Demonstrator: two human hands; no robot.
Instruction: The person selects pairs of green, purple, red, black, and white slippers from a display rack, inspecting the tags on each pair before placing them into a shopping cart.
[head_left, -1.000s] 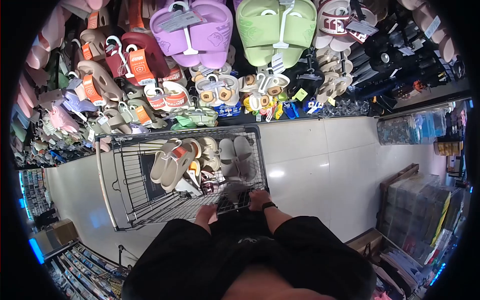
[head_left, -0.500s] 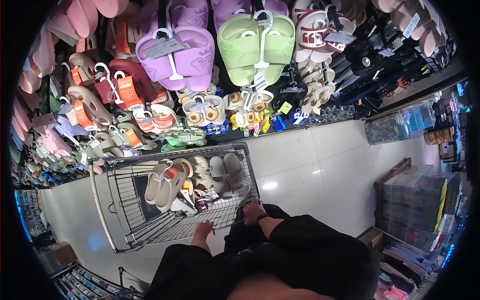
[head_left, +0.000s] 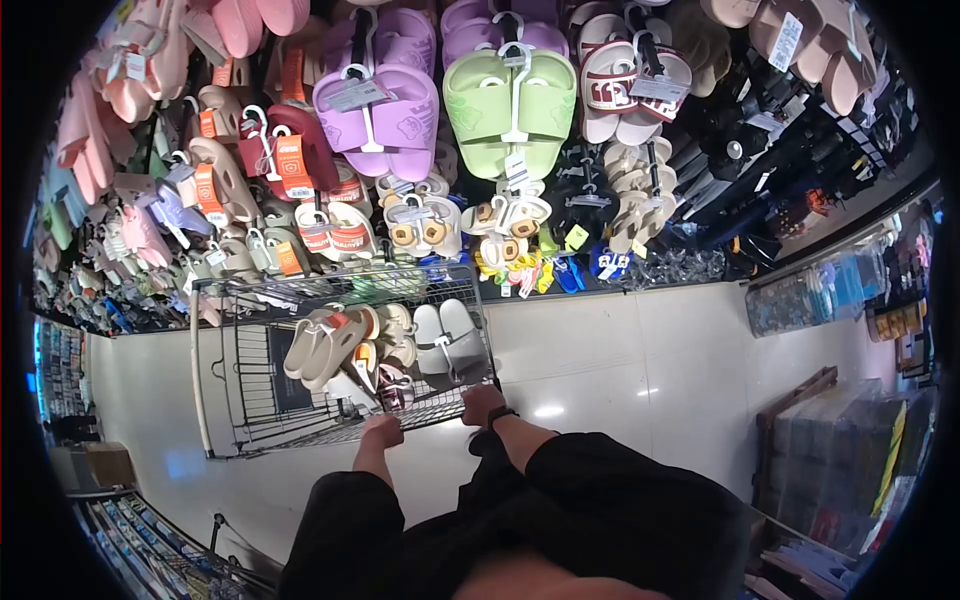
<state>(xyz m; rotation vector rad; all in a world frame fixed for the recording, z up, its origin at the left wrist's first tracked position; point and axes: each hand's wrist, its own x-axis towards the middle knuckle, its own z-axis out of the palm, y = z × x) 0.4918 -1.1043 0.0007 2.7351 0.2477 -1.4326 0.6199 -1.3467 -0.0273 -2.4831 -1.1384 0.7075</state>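
A wire shopping cart (head_left: 222,375) stands in front of me, below a wall of hanging slippers. My left hand (head_left: 382,432) is closed at the cart's near side rim. To its right, my right hand (head_left: 483,403), with a dark band on the wrist, is closed on the rim near the corner. Inside the cart lie beige clogs (head_left: 325,350) with an orange tag, cream slippers (head_left: 398,335), a dark red and white pair (head_left: 394,386), and grey slippers with pale insoles (head_left: 449,345) nearest my right hand. The fingers' undersides are hidden.
Purple slides (head_left: 377,122) and green slides (head_left: 510,115) hang on the rack ahead, among many other pairs. At the right stand a clear plastic-wrapped stack (head_left: 830,460) and a bin of blue goods (head_left: 810,297). A cardboard box (head_left: 108,464) sits at the left.
The view has tilted up, and the rack sits lower in it. Both hands appear higher and further left, still at the cart. The grey slippers now show brighter insoles.
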